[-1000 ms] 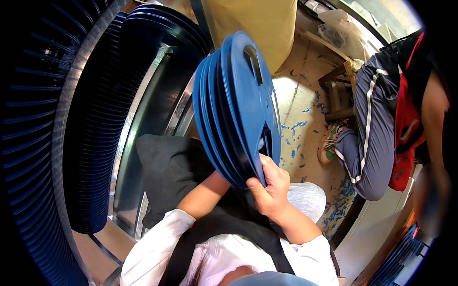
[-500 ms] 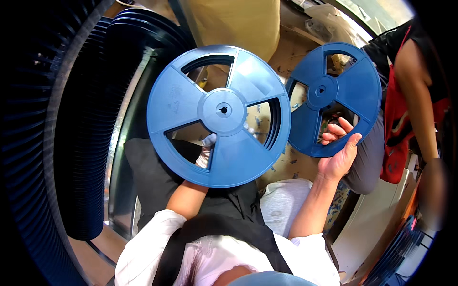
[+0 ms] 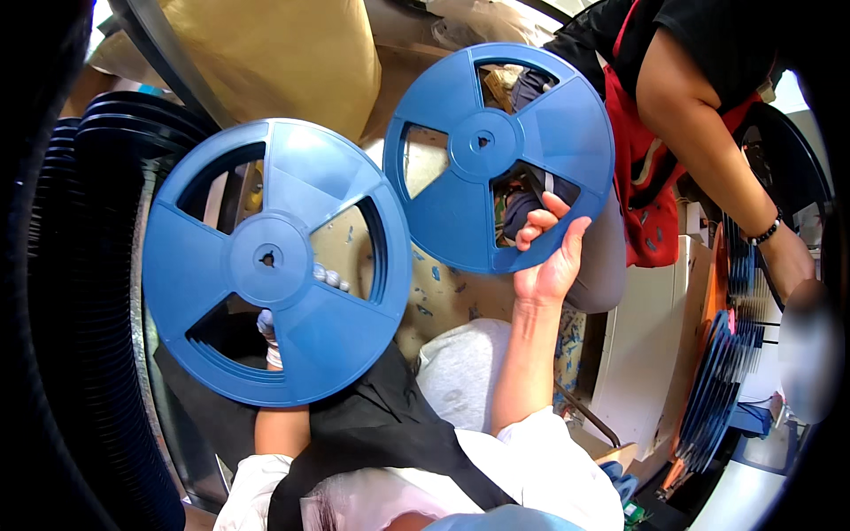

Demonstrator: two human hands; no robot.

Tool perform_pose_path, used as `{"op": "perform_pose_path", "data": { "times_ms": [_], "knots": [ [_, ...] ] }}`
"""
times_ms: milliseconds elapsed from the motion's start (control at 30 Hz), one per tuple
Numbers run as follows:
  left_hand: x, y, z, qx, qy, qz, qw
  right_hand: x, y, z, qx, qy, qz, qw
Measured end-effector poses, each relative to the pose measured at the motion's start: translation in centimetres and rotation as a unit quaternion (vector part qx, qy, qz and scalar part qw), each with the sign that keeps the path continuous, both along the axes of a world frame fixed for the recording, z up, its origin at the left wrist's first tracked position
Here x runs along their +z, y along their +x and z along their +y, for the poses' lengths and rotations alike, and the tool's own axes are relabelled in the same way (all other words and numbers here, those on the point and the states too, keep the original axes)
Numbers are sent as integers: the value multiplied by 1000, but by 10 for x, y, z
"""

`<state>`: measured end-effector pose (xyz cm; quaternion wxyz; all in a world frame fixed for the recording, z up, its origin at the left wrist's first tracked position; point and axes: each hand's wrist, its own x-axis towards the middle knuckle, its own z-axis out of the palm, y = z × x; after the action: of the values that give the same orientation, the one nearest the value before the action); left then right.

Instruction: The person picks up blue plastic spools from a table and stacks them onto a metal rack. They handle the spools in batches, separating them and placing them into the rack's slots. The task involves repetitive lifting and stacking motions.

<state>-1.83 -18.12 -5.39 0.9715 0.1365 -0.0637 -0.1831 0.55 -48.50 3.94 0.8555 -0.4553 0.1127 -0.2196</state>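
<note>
My left hand (image 3: 269,331), in a pale glove, is closed around a stack of blue plastic reels (image 3: 195,252). Its thumb shows in the lower cut-out and its fingertips through the right one; the rest is behind the reels. Several rims can be seen inside the cut-outs. To the right, bare and palm up, my right hand (image 3: 553,276) grips the lower rim of another blue reel (image 3: 438,217). The thumb lies outside the rim while the fingers curl through a cut-out. This reel stands tilted, faces me, and is close to the stack's upper right edge.
Long rows of dark reels (image 3: 84,310) line the left side. A yellowish sack (image 3: 274,62) stands ahead. At right, a co-worker's arm (image 3: 682,97) reaches toward blue reels (image 3: 708,389), past a white cabinet (image 3: 642,345). Blue scraps litter the floor (image 3: 434,292).
The view has swung right, so most things sit further left in it. The reel stack is lower in the picture and the single reel slightly higher. Both hands keep their grips.
</note>
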Motion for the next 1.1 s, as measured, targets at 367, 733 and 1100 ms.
{"op": "perform_pose_path", "data": {
  "times_ms": [367, 733, 1100],
  "knots": [
    [-4, -4, 8, 20, 24, 60, 998, -5, -3, -7, 18, 8, -33, 999],
    [3, -11, 11, 9, 173, 171, 970, 16, -10, 27, 31, -148, 9, 988],
    [0, -41, 9, 6, 75, 141, 987, 9, -88, 187, 350, -557, -153, 737]
  ]
}}
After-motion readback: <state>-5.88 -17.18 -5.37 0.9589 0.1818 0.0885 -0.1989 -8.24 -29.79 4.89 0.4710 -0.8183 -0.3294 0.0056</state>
